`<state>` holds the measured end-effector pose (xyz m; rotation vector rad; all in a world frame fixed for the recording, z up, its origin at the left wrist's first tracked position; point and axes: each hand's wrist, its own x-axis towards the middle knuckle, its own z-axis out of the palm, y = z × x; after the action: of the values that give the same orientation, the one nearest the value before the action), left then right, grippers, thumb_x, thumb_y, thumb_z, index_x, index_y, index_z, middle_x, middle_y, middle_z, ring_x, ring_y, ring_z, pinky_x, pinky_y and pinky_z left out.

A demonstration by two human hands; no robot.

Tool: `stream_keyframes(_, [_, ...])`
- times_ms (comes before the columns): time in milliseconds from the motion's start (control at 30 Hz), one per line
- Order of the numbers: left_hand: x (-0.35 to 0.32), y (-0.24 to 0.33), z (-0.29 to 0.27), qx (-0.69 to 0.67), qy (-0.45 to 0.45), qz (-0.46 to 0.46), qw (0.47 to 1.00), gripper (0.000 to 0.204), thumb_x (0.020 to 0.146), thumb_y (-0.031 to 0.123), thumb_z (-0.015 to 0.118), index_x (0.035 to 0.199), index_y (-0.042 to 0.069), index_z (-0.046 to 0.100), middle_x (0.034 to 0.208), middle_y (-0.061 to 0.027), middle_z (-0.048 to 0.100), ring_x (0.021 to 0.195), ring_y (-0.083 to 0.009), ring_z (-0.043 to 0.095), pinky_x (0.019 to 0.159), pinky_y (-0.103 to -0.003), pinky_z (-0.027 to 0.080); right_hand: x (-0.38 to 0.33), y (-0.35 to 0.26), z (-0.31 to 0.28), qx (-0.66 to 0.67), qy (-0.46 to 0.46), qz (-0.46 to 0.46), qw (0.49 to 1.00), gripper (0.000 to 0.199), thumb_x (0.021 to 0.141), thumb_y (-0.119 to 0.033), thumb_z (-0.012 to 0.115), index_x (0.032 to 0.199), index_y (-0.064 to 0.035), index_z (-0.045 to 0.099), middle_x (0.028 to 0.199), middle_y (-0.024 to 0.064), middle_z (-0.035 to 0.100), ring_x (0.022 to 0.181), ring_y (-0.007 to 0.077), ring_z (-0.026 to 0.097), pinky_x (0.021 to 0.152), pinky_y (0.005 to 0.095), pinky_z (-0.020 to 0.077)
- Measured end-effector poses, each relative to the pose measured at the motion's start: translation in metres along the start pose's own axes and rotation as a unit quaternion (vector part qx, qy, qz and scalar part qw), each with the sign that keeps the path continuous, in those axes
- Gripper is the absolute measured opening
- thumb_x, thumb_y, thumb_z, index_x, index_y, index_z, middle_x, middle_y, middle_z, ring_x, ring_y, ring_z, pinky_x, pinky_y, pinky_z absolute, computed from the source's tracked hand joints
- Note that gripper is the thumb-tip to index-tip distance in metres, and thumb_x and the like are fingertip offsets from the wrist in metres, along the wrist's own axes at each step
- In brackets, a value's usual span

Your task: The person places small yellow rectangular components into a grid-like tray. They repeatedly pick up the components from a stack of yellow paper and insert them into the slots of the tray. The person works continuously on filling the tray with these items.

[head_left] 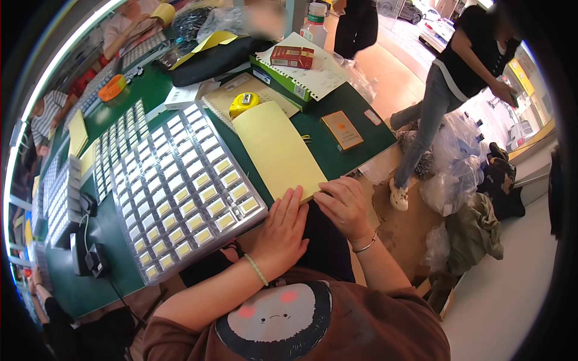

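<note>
A long stack of yellow paper point(274, 141) lies aslant over the near edge of the green table. My left hand point(283, 225) rests on its near left corner, fingers stretched out and the thumb lower down. At the near right corner, my right hand point(344, 207) has its fingers bent and closed on the paper's edge. Left of the stack is a clear plastic tray point(256, 213) with rows of small white and cream rectangular pieces. A yellow tape measure point(244, 103) sits by the stack's far end, on a spiral notebook point(220, 90).
An orange-edged box point(342, 129) lies right of the paper. Farther back are a green box point(280, 78), a red packet point(292, 57) and a bottle point(314, 25). More trays point(120, 141) and a black adapter point(95, 260) stand left. A person point(445, 84) is at the right, near plastic bags point(448, 168).
</note>
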<state>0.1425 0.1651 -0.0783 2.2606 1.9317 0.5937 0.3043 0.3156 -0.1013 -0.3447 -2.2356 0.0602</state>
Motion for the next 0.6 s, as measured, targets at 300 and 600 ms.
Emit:
stream_keyframes(300, [0.001,-0.002,0.001,0.008,-0.006,0.007,1.0,0.076,0.08,0.023,0.08,0.143,-0.007,0.048,0.164,-0.029,0.026,0.154,-0.0436,0.027,0.124,-0.054,0.027,-0.01,0.0,0.004,0.068,0.018,0.042,0.997,0.025,0.077,-0.004,0.08,0.099,-0.0103,0.07,0.115,0.0081,0.067,0.107,0.0308,0.065,0.099,0.0496,0.0522])
stream_keyframes(600, [-0.007,-0.001,-0.02,-0.15,0.01,0.055,0.987,0.065,0.082,0.015,0.08,0.14,0.0,0.055,0.167,-0.0306,0.017,0.155,-0.0505,0.019,0.124,-0.057,0.027,0.003,-0.023,-0.026,0.325,0.112,0.359,0.868,0.019,0.103,-0.003,0.059,0.118,0.0013,0.07,0.101,0.0082,0.069,0.094,0.016,0.065,0.086,0.0283,0.0525])
